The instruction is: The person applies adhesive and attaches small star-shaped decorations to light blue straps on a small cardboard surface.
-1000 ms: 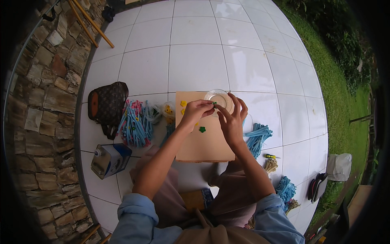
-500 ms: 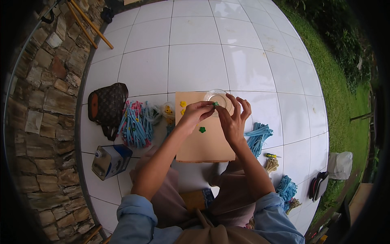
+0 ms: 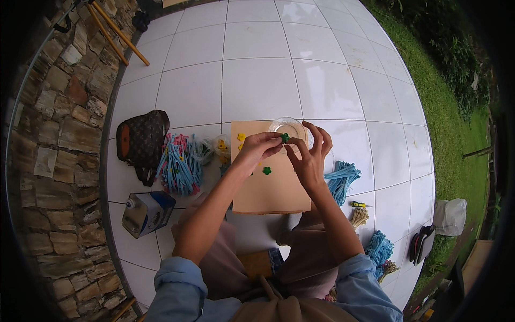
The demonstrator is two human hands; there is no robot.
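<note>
Over the far part of a brown cardboard sheet [image 3: 271,196], my left hand [image 3: 255,152] pinches a small green flower [image 3: 285,138] between thumb and fingertips. My right hand [image 3: 309,162] meets it from the other side, its thumb and index finger closed at the flower's edge and the other fingers raised. Behind both hands is a clear glass dish [image 3: 286,123], partly covered by them. A second green flower [image 3: 267,170] lies on the cardboard. Small yellow flowers [image 3: 241,137] sit at its far left, some of them partly hidden by my left hand.
Left of the cardboard are blue and pink stems [image 3: 181,166], clear plastic bags [image 3: 204,150], a brown bag [image 3: 142,140] and a metal can [image 3: 147,213]. On the right lie blue bundles [image 3: 341,181], a yellow screwdriver [image 3: 360,204] and a dark wallet-like item [image 3: 421,244].
The green flower between my hands has turned and shows more of its face. My right fingers have shifted slightly on its edge; my left hand stays almost in place.
</note>
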